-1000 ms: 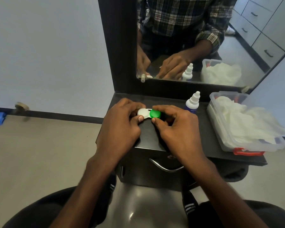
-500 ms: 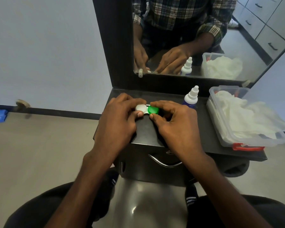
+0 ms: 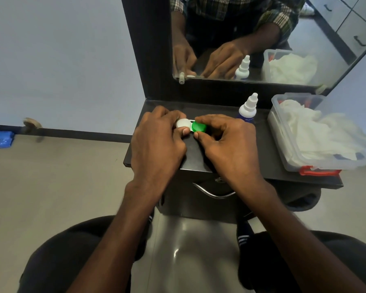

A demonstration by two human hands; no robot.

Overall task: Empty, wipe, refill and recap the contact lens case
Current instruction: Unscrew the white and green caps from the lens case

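The contact lens case lies on the black dresser top, with a white cap on its left well and a green cap on its right well. My left hand pinches the white-capped end between thumb and fingers. My right hand pinches the green cap the same way. A white dropper bottle of solution with a blue label stands upright just right of my right hand, its cap on.
A clear plastic box holding white tissues or cloth, with a red clip at its front, sits on the right of the top. A mirror rises behind. A drawer handle shows below the front edge.
Both hands have stayed on the case and its two caps. The view has shifted slightly; the hands and case now sit a little higher in the frame.
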